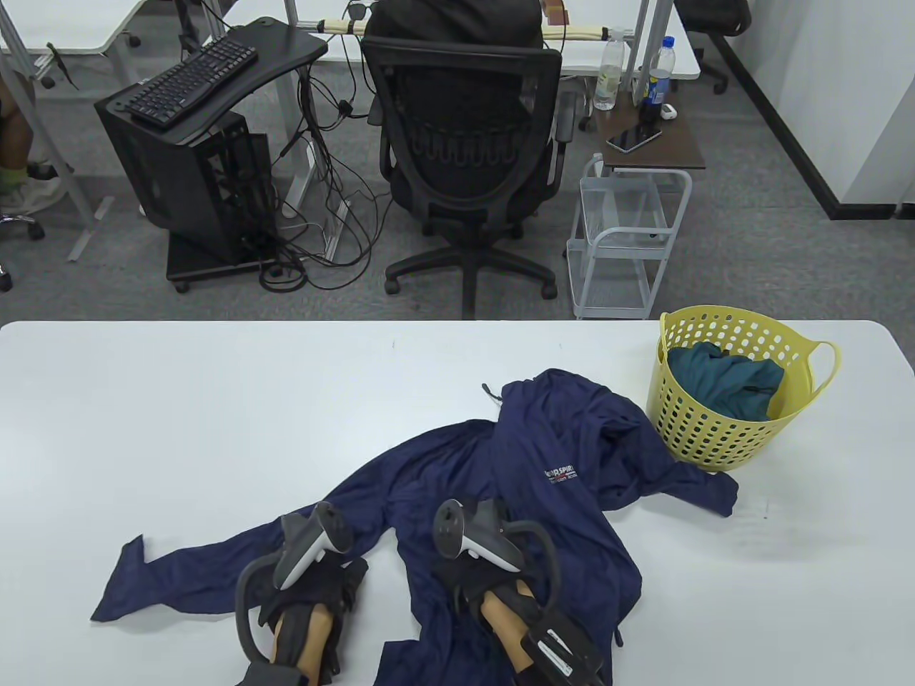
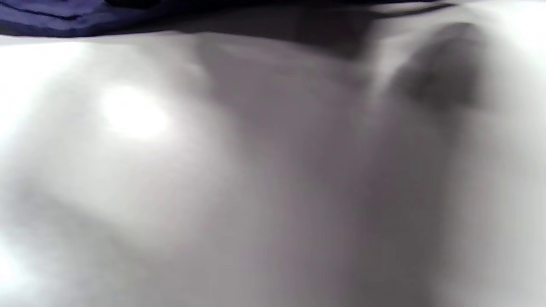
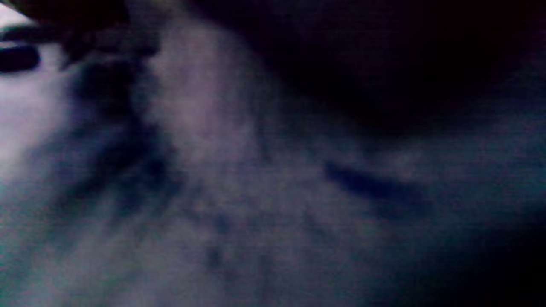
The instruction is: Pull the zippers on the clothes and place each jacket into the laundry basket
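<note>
where the white table (image 1: 214,429) ends, an office chair (image 1: 468,164) stands; each hand's grip cannot be told.

Beyond the tabletop (image 1: 214,400), a chair (image 1: 468,150), a keyboard (image 1: 191,80), a wire cart (image 1: 625,239), two bottles (image 1: 607,71) and a phone (image 1: 634,138) were seen.

Navy jacket (image 1: 543,457): small white chest logo, partly creased, last letters read "SPIRIT"; first letters unreadable, smaller line beneath too small to read. Bottle (image 1: 656,78) label on far side table: illegible. Both wrist views blurred, no text.
</note>
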Demonstrator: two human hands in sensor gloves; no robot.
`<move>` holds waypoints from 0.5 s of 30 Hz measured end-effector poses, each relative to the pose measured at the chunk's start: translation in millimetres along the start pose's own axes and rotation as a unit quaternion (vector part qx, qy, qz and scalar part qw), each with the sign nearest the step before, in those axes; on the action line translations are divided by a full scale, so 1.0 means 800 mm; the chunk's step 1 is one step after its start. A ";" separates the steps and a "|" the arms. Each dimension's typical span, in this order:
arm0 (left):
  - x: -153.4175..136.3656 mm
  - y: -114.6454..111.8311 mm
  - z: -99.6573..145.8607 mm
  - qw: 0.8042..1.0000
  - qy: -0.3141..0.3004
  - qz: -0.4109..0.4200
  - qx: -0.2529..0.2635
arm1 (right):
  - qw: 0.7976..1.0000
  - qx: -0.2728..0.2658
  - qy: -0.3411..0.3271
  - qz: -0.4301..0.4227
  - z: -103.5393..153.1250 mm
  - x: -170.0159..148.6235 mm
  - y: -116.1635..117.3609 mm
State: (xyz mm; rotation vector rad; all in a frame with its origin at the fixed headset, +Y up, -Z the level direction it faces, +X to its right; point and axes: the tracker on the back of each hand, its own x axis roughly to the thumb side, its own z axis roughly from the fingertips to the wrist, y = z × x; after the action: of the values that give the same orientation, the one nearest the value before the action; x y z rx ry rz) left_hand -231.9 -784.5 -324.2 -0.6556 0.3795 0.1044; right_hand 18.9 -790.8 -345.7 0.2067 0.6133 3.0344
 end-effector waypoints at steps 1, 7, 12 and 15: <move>-0.008 0.001 -0.003 1.000 0.008 0.008 -0.001 | 1.000 0.002 -0.001 -0.002 0.000 -0.002 0.000; -0.083 0.010 -0.026 0.997 0.058 0.046 0.006 | 0.999 0.022 -0.025 -0.028 -0.001 -0.011 0.003; -0.105 0.017 -0.027 0.993 0.061 0.090 0.040 | 0.999 0.025 -0.040 -0.019 0.001 0.001 0.003; -0.087 0.028 -0.011 0.992 0.028 0.096 0.076 | 0.998 0.013 -0.044 -0.041 0.002 0.003 -0.005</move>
State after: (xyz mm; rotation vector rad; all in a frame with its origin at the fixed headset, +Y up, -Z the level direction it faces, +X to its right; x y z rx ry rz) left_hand -304.0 -770.3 -317.1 -0.4714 0.5002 0.2378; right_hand 16.6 -786.0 -345.4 0.3078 0.6370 2.9223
